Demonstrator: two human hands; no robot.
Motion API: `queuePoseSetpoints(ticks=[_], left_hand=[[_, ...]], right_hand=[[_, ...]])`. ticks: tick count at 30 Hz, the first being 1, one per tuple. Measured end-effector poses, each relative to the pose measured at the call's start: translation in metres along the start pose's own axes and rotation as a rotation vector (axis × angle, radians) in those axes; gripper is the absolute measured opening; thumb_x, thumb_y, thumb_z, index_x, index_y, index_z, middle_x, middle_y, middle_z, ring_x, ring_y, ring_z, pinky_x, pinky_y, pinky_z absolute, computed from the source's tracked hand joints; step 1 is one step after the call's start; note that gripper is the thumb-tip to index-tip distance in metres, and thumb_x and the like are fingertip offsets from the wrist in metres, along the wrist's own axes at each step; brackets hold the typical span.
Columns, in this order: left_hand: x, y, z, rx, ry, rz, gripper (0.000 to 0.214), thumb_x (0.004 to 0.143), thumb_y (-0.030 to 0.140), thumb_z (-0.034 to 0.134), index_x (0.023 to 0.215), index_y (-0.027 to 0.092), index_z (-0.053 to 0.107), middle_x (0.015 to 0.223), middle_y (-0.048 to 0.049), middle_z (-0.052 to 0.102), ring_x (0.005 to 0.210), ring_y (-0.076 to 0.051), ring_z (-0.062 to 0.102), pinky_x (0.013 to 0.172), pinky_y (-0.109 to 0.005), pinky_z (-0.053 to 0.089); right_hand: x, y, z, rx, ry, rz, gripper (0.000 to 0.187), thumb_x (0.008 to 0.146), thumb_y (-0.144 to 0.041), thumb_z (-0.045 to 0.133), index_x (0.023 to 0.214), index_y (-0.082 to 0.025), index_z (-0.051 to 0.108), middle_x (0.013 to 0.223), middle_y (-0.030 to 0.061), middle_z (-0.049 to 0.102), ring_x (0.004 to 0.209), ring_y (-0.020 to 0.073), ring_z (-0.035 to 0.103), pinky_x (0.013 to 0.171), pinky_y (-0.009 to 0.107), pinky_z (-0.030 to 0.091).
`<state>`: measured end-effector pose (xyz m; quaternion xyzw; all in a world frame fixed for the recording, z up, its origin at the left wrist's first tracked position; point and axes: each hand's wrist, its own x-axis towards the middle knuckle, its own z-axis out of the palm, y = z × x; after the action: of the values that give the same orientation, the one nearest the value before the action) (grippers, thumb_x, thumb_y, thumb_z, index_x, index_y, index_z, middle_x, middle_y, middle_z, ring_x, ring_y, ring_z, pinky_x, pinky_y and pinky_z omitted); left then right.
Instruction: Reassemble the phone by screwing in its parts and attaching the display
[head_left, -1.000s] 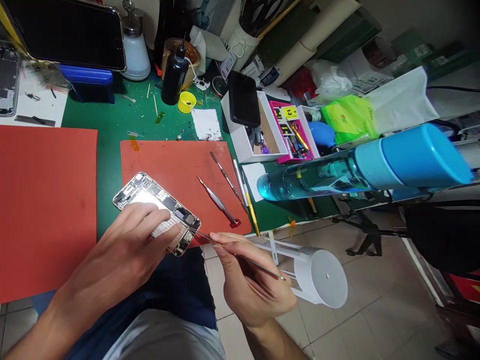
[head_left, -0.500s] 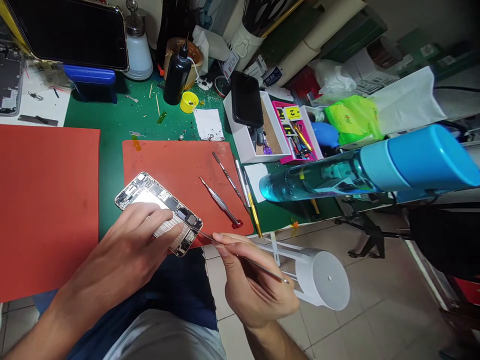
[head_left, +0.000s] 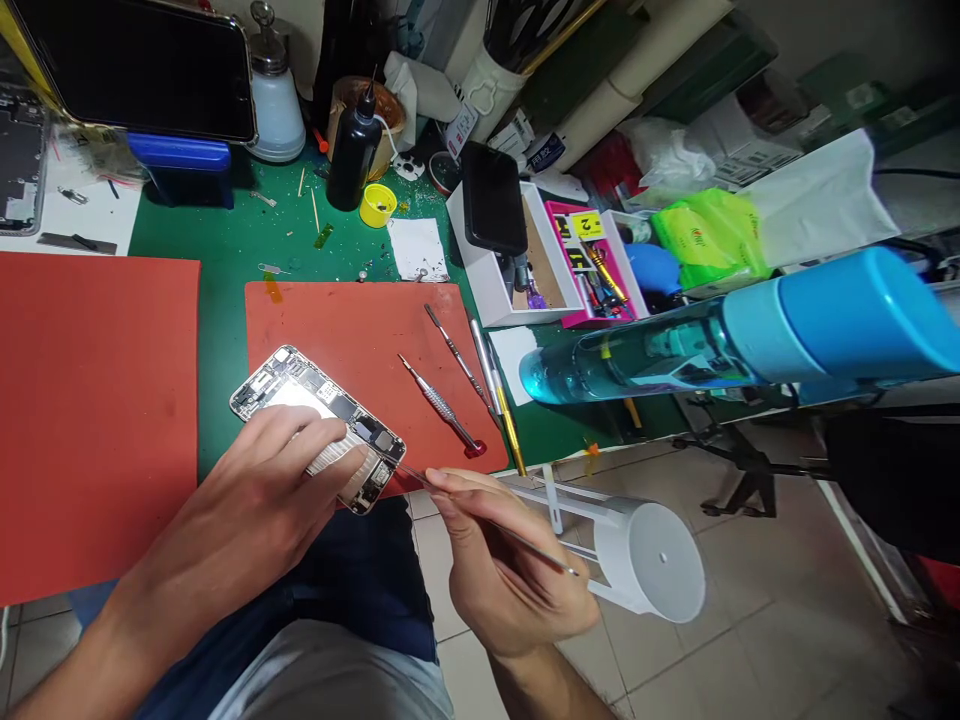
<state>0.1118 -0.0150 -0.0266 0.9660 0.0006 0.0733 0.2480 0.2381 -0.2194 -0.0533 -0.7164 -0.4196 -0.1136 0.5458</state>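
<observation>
An opened phone body (head_left: pixel 300 392) with bare circuitry lies at the near edge of a small red mat (head_left: pixel 360 330). My left hand (head_left: pixel 255 505) rests on it, fingers curled over its near half and pressing it down. My right hand (head_left: pixel 502 575) pinches a thin metal pry tool (head_left: pixel 487 520) like a pen. The tool's tip touches the phone's right end.
Two metal tools (head_left: pixel 442 405) and a gold-tipped one (head_left: pixel 502 410) lie on the mat's right side. A larger red mat (head_left: pixel 90 400) is at left. Bottles, a yellow cap (head_left: pixel 376 204), white trays (head_left: pixel 517 270) and a blue-capped bottle (head_left: pixel 750 335) crowd the back and right.
Almost nothing has moved. My right hand has shifted slightly with the pry tool still at the phone's end; my left hand stays on the phone.
</observation>
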Motion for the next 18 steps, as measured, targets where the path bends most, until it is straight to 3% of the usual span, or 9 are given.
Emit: queuePoseSetpoints(ticks=[18], left_hand=[[0.0018, 0.0014, -0.0018, -0.001, -0.022, -0.001, 0.031, 0.113, 0.013, 0.045, 0.137, 0.025, 0.061, 0.122, -0.0069, 0.065, 0.109, -0.026, 0.056, 0.094, -0.046, 0.045]], right_hand=[[-0.0047, -0.0002, 0.0011, 0.02, 0.011, -0.021, 0.045, 0.083, 0.016, 0.075, 0.114, -0.016, 0.076, 0.101, 0.007, 0.085, 0.093, 0.0245, 0.085, 0.08, 0.041, 0.075]])
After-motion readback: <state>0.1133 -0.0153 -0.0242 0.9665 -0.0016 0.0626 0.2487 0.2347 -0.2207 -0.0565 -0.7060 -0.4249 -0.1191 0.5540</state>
